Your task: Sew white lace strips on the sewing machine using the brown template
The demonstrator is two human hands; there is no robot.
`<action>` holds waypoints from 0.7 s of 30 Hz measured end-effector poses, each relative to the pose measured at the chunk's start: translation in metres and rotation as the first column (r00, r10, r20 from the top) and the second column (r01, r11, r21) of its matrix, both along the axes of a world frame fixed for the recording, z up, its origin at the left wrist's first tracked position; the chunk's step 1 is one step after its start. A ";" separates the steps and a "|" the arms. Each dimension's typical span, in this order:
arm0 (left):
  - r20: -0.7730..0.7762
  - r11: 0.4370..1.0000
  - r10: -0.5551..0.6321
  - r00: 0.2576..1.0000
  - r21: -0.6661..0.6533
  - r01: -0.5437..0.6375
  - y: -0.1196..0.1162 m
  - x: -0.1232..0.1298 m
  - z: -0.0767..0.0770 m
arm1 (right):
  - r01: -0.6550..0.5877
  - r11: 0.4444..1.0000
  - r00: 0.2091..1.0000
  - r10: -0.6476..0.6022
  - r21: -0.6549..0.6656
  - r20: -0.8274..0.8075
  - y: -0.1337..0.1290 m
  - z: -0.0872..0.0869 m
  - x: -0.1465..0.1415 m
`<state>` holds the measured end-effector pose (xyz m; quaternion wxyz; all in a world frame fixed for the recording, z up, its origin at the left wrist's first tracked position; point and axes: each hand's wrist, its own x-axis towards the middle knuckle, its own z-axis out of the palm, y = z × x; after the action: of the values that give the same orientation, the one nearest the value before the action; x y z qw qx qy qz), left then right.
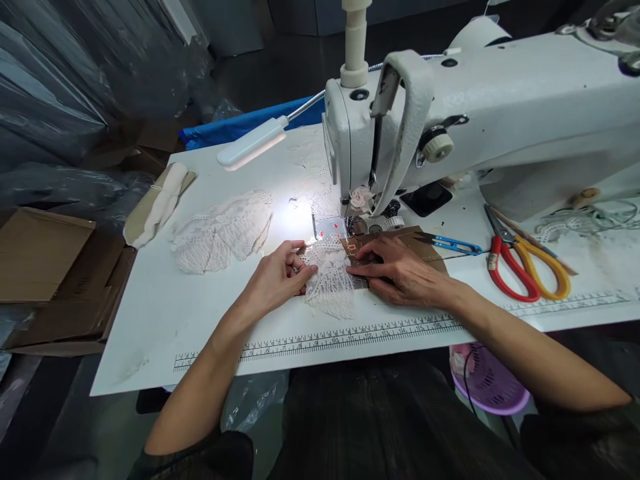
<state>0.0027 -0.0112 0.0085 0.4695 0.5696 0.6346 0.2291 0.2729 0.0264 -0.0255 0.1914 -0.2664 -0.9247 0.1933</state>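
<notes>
A small white lace piece [330, 287] lies in front of the sewing machine's needle area, its lower end hanging toward the table's front. My left hand [280, 275] is closed on its left edge, thumb over the lace and fingers curled. From the right, my right hand [400, 270] has its fingertips together at the lace's other edge, partly over a brown board [425, 250]. Just behind the lace is the metal needle plate [330, 228] with red marks. The sewing machine [350, 147] stands above it, a pale fabric flower [361, 198] near its presser foot.
More lace pieces [225, 230] lie to the left, near a tied fabric roll [163, 203]. Blue thread snips [453, 245] and red-and-yellow scissors [527, 267] lie right. A lamp [253, 143] lights the work. A printed ruler [325, 340] runs along the front edge; a purple basket [493, 387] is below.
</notes>
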 end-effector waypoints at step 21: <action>0.161 0.990 0.091 0.983 -0.123 -0.072 0.002 -0.001 -0.001 | 0.011 1.000 1.000 -0.011 -0.006 -0.001 -0.002 -0.006 -0.002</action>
<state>0.0020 -0.0088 0.0078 0.5434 0.4936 0.6283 0.2574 0.2709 0.0246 -0.0314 0.1920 -0.2721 -0.9226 0.1950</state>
